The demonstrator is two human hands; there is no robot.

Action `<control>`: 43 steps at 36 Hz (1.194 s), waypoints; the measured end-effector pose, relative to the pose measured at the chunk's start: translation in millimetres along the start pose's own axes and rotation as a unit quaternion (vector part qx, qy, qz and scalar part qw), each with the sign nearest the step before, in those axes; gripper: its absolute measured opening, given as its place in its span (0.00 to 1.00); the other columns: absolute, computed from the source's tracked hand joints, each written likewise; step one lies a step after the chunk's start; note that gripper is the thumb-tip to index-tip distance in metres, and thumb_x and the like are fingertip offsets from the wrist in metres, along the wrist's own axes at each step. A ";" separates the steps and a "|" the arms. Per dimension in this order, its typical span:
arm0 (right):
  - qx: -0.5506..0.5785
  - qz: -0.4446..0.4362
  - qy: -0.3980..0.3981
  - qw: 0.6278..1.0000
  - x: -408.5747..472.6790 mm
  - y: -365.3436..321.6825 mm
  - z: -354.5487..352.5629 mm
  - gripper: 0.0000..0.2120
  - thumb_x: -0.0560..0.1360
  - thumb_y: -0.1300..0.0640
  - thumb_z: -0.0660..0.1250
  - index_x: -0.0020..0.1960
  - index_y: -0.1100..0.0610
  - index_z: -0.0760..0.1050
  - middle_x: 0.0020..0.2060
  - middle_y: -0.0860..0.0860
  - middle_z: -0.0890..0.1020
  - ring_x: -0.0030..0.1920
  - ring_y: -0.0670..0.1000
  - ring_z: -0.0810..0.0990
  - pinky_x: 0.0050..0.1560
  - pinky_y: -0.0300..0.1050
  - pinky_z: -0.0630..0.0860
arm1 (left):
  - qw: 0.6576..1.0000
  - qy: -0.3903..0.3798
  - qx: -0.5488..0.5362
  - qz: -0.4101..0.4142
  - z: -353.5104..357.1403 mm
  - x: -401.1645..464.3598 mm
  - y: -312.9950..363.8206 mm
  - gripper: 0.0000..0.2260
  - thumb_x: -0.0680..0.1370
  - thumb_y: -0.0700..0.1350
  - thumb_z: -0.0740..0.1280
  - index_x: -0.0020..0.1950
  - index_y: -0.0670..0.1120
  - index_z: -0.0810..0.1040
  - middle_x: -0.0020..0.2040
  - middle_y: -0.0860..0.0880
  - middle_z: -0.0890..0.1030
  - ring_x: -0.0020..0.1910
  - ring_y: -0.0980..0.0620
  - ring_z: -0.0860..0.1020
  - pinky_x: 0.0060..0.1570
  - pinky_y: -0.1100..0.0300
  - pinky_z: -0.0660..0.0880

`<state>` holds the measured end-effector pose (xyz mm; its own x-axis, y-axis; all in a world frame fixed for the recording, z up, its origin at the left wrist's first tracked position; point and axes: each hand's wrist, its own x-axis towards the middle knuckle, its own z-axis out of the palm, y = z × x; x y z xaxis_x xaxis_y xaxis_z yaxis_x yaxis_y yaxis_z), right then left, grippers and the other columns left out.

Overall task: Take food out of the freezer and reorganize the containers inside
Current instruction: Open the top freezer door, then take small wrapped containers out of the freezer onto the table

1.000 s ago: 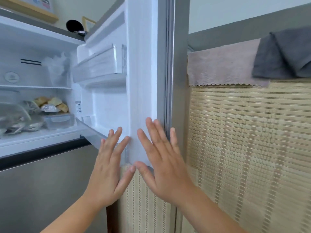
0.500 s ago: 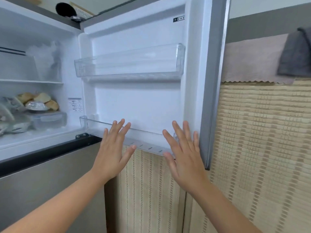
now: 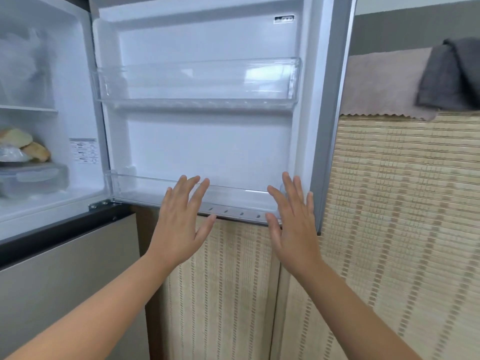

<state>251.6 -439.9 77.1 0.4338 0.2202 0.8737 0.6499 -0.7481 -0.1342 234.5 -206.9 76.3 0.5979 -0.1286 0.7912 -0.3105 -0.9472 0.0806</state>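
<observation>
The freezer door (image 3: 207, 141) stands wide open, its white inner side facing me, with two clear bins: an upper one (image 3: 197, 81) and a lower one (image 3: 145, 190), both holding nothing. My left hand (image 3: 181, 224) and my right hand (image 3: 291, 222) are spread flat, fingers up, in front of the door's lower edge, holding nothing. At the far left, inside the freezer, bread rolls (image 3: 23, 144) lie on a clear lidded container (image 3: 33, 178). A frosted plastic bag (image 3: 23, 71) sits on the shelf above.
The grey lower fridge door (image 3: 65, 281) is shut below the freezer. A woven bamboo screen (image 3: 402, 229) stands behind and to the right of the door, with a pink cloth (image 3: 381, 84) and a grey cloth (image 3: 452, 79) draped over its top.
The freezer door has swung from edge-on to fully open, showing its inner bins. Both hands followed it and moved apart; the view shifted right, so less of the freezer interior shows.
</observation>
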 end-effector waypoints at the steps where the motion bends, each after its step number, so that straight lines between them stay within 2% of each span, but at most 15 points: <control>1: -0.006 0.003 0.004 1.000 -0.7 -2.8 0.0 0.21 0.79 0.57 0.57 0.72 0.51 0.62 0.76 0.50 0.52 0.77 0.50 0.45 0.74 0.55 0.40 | 1.000 -0.005 0.001 0.003 -0.9 -1.4 -1.2 0.28 0.78 0.59 0.53 0.76 0.50 0.53 0.76 0.48 0.57 0.76 0.49 0.49 0.73 0.44 0.51; 5: -0.052 -0.003 0.013 0.999 -4.0 -19.3 1.1 0.23 0.79 0.56 0.54 0.74 0.53 0.58 0.76 0.54 0.51 0.77 0.53 0.46 0.73 0.59 0.39 | 0.999 -0.023 0.015 0.017 -7.8 -7.7 -7.2 0.30 0.78 0.58 0.54 0.77 0.51 0.48 0.78 0.48 0.48 0.77 0.49 0.44 0.73 0.46 0.46; 11: -0.098 -0.019 0.005 0.995 -4.4 -53.2 11.0 0.25 0.78 0.54 0.54 0.74 0.55 0.57 0.76 0.57 0.54 0.76 0.57 0.47 0.73 0.61 0.37 | 0.999 -0.042 0.013 0.011 -28.0 -29.2 -20.2 0.30 0.78 0.58 0.55 0.77 0.52 0.48 0.78 0.49 0.46 0.76 0.50 0.43 0.73 0.48 0.43; 15: -0.052 -0.044 -0.021 0.997 -5.7 -78.8 27.3 0.25 0.77 0.53 0.55 0.73 0.55 0.58 0.76 0.57 0.55 0.76 0.57 0.48 0.73 0.62 0.43 | 0.999 -0.049 0.023 -0.005 -50.1 -46.7 -35.9 0.30 0.78 0.59 0.55 0.77 0.52 0.49 0.78 0.49 0.48 0.76 0.51 0.44 0.73 0.55 0.38; 19: -0.011 -0.047 -0.058 0.997 -7.5 -108.6 48.1 0.26 0.77 0.51 0.56 0.74 0.56 0.59 0.76 0.57 0.54 0.76 0.56 0.47 0.73 0.60 0.44 | 0.997 -0.057 0.043 -0.034 -76.2 -68.3 -54.5 0.31 0.77 0.60 0.53 0.77 0.52 0.50 0.78 0.51 0.47 0.76 0.53 0.43 0.73 0.51 0.41; 25: 0.060 -0.052 -0.098 0.992 -9.9 -161.0 80.4 0.26 0.78 0.48 0.55 0.74 0.55 0.58 0.77 0.54 0.51 0.77 0.53 0.45 0.74 0.55 0.41 | 0.993 -0.064 0.070 -0.065 -113.4 -105.6 -84.1 0.30 0.78 0.59 0.56 0.77 0.52 0.51 0.77 0.53 0.45 0.76 0.54 0.41 0.73 0.51 0.41; 30: 0.122 -0.076 -0.119 0.982 -7.5 -199.1 105.3 0.27 0.78 0.46 0.53 0.74 0.54 0.58 0.76 0.52 0.52 0.77 0.51 0.45 0.74 0.51 0.39 | 0.986 -0.065 0.112 -0.108 -138.6 -134.6 -107.6 0.30 0.78 0.61 0.53 0.76 0.56 0.45 0.77 0.55 0.42 0.75 0.57 0.37 0.72 0.56 0.35; 33: 0.158 -0.085 -0.123 0.976 -1.2 -216.1 120.4 0.27 0.78 0.46 0.55 0.75 0.53 0.57 0.76 0.50 0.51 0.76 0.49 0.44 0.74 0.49 0.38 | 0.981 -0.059 0.129 -0.130 -151.7 -144.2 -120.3 0.31 0.77 0.62 0.51 0.77 0.55 0.45 0.77 0.55 0.42 0.75 0.57 0.37 0.72 0.56 0.36; 37: 0.197 -0.098 -0.119 0.968 9.4 -234.9 141.5 0.27 0.78 0.47 0.57 0.74 0.53 0.59 0.76 0.49 0.54 0.76 0.48 0.46 0.75 0.47 0.39 | 0.975 -0.050 0.149 -0.155 -165.7 -147.1 -137.9 0.30 0.77 0.62 0.51 0.77 0.54 0.47 0.77 0.55 0.42 0.75 0.57 0.37 0.72 0.56 0.36; 41: 0.239 -0.097 -0.121 0.959 22.3 -250.3 164.8 0.25 0.77 0.47 0.57 0.72 0.54 0.63 0.74 0.49 0.60 0.76 0.48 0.52 0.74 0.42 0.40 | 0.965 -0.049 0.181 -0.181 -169.1 -142.1 -157.6 0.31 0.78 0.62 0.52 0.76 0.55 0.43 0.77 0.56 0.40 0.74 0.57 0.35 0.71 0.58 0.33; 43: 0.258 -0.103 -0.119 0.953 30.7 -256.8 178.8 0.25 0.77 0.47 0.58 0.71 0.55 0.64 0.73 0.49 0.62 0.75 0.48 0.53 0.75 0.44 0.43 | 0.962 -0.049 0.193 -0.188 -170.3 -137.8 -168.1 0.31 0.78 0.61 0.52 0.76 0.55 0.42 0.77 0.55 0.40 0.74 0.57 0.35 0.71 0.57 0.33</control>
<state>209.6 -129.2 54.7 0.3526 0.5114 0.7836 0.9305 -0.2799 -0.2361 78.5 20.1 57.0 0.6874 0.2353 0.6871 0.2280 -0.9682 0.1034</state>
